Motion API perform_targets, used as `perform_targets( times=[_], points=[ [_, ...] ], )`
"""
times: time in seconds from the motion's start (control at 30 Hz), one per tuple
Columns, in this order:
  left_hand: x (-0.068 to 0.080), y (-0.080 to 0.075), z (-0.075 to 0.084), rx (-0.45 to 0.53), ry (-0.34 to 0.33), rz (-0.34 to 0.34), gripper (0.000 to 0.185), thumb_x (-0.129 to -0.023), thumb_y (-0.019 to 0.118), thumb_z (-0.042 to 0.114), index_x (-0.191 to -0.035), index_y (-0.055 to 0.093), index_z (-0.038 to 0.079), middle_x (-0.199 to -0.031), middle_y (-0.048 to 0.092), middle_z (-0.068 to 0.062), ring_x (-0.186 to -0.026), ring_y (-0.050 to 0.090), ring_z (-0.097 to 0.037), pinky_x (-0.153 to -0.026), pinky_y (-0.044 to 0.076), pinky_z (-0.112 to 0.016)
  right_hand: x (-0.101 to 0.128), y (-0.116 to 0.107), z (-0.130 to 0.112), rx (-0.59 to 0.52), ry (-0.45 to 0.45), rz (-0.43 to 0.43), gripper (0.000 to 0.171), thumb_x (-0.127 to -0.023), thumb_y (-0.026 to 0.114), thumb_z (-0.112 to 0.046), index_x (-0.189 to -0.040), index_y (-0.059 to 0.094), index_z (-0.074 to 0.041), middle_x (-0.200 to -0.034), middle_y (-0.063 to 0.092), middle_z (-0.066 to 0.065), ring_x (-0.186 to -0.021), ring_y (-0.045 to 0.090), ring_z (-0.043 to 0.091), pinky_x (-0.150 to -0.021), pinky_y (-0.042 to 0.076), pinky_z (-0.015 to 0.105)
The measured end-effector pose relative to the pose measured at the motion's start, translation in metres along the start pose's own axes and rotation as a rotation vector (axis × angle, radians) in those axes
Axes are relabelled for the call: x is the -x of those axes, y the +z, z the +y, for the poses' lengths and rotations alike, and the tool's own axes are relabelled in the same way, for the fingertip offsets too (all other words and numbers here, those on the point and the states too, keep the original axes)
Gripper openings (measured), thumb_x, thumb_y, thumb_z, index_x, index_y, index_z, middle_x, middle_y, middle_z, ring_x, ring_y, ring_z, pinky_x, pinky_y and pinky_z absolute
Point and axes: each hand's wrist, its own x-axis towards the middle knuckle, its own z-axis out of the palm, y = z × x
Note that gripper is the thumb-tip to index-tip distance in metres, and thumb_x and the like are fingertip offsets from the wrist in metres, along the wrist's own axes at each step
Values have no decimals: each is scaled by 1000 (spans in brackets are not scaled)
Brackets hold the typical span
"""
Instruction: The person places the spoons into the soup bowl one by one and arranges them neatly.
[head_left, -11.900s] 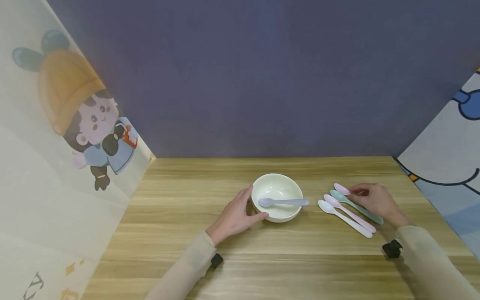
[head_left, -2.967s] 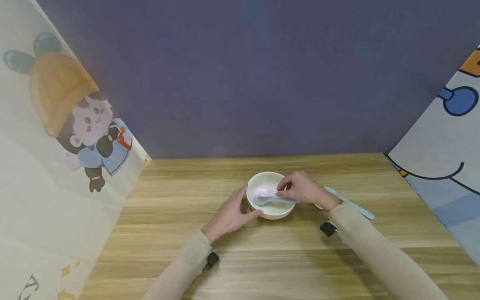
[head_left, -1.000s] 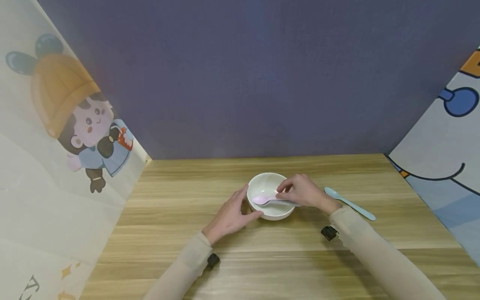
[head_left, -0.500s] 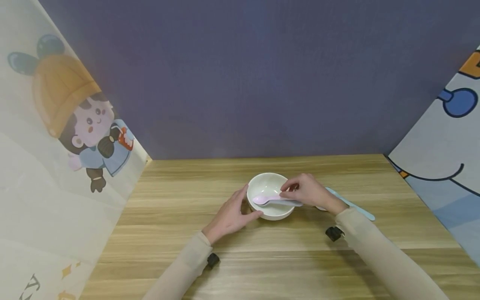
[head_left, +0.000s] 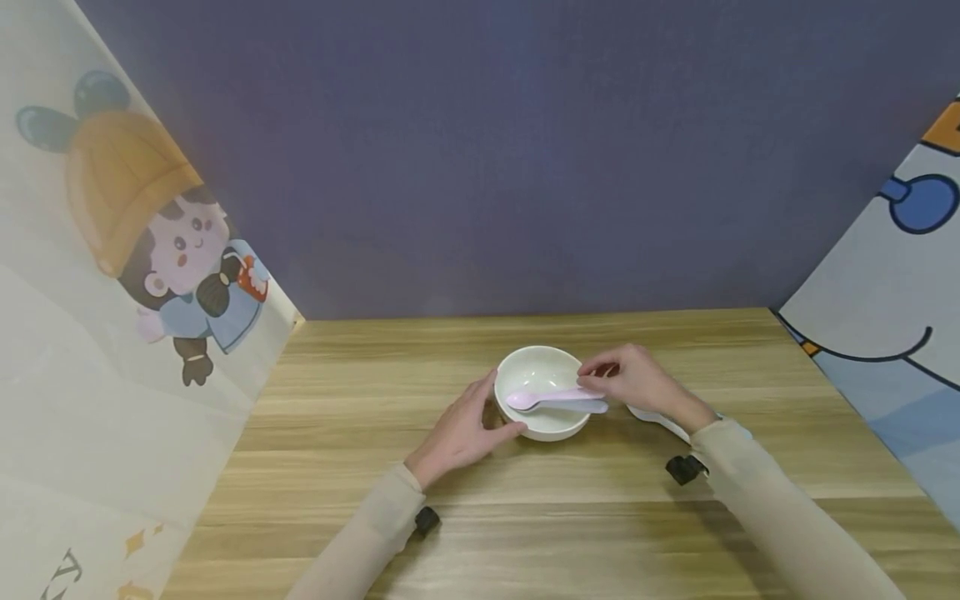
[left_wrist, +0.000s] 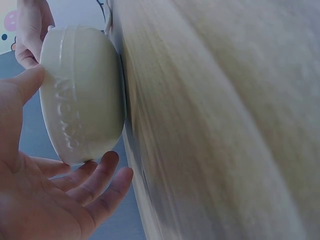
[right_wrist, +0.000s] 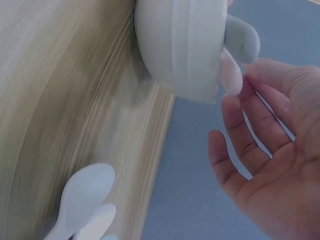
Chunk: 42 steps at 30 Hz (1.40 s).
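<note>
A cream bowl (head_left: pixel 542 367) stands mid-table. My left hand (head_left: pixel 463 429) cups its left side, thumb on the front wall and fingers round the base (left_wrist: pixel 107 165). Inside the bowl a pink spoon (head_left: pixel 551 397) lies on top of a lavender spoon (head_left: pixel 581 407), both handles sticking out over the right rim. At those handle ends sits my right hand (head_left: pixel 636 382). The right wrist view shows its fingers (right_wrist: pixel 250 135) spread and relaxed, with one fingertip at the tip of the pink handle (right_wrist: pixel 231 75).
A white spoon (head_left: pixel 660 419) lies on the wooden table (head_left: pixel 600 517) under my right wrist; the right wrist view shows two pale spoon heads (right_wrist: pixel 82 200) there. Printed panels stand at the left (head_left: pixel 135 333) and right (head_left: pixel 885 333), with a dark wall behind.
My right hand has slid right along the pink spoon's handle to its end and its fingers have loosened. The forearm now covers the teal spoon. Left hand and bowl have not moved.
</note>
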Motion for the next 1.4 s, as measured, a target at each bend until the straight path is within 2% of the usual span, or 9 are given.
perform_targets(
  times=[0.47, 0.7, 1.03, 1.2, 1.4],
  points=[
    [1, 1, 1, -2, -4, -2, 102, -92, 75, 63, -172, 22, 28, -169, 43, -6, -145, 54, -26, -123, 42, -58, 18, -16, 14, 17, 22, 57, 19, -96, 81, -20, -109, 84, -6, -97, 81, 3, -85, 70, 12, -75, 59, 23],
    [1, 1, 0, -2, -8, -2, 103, -92, 75, 65, -172, 22, 28, -169, 42, -5, -145, 54, -26, -123, 42, -57, 26, -21, 23, 22, 36, 65, 17, -98, 80, -24, -109, 84, -12, -102, 82, 2, -89, 69, 11, -76, 59, 24],
    [1, 0, 0, 5, 12, 3, 102, -93, 73, 65, -172, 22, 26, -167, 45, -8, -141, 57, -27, -121, 45, -56, 32, -26, 37, 62, 40, 79, 17, -98, 79, -21, -109, 84, -9, -104, 82, 2, -88, 68, 6, -75, 59, 24],
    [2, 0, 0, 1, 15, 3, 103, -93, 71, 67, -172, 22, 23, -166, 46, -10, -143, 54, -28, -122, 43, -58, 36, -26, 42, 76, 34, 91, 19, -97, 80, -20, -110, 84, -7, -103, 82, 3, -86, 69, 6, -73, 60, 23],
    [1, 0, 1, -10, -6, -7, 105, -92, 70, 70, -173, 19, 27, -169, 42, -8, -150, 49, -28, -125, 40, -58, 41, -28, 47, 66, 63, 95, 22, -98, 79, -25, -112, 83, -8, -103, 81, 3, -87, 68, 6, -74, 60, 23]
  ],
)
